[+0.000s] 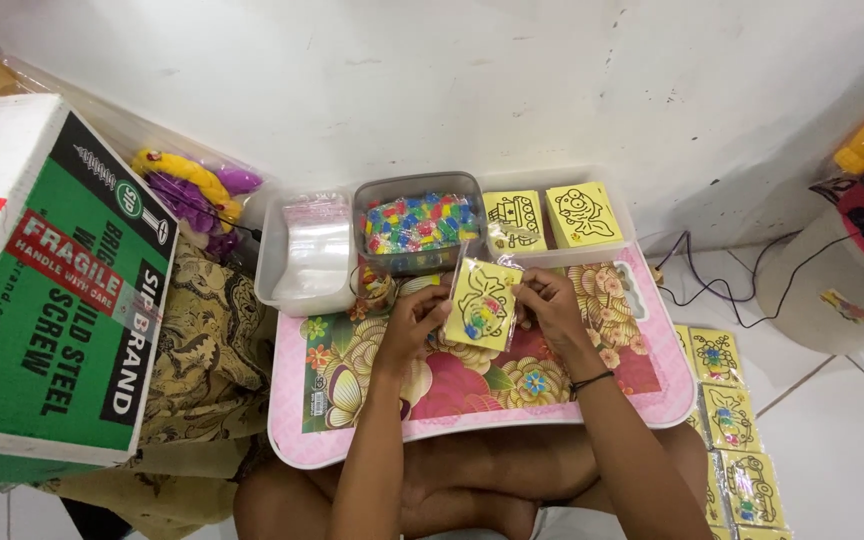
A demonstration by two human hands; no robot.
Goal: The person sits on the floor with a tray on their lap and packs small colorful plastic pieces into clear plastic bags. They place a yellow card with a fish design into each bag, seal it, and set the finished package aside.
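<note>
White wall and tiled floor surround a pink flowered tray (642,385). Over its far half, the left hand (414,325) and right hand (550,300) pinch opposite edges of a yellow card (483,304) in a clear sleeve. Just beyond sits a tub (420,224) of coloured bits.

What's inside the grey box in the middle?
The grey box holds many small colourful pieces, heaped to the rim. Whatever lies beneath that top layer is covered.
</note>
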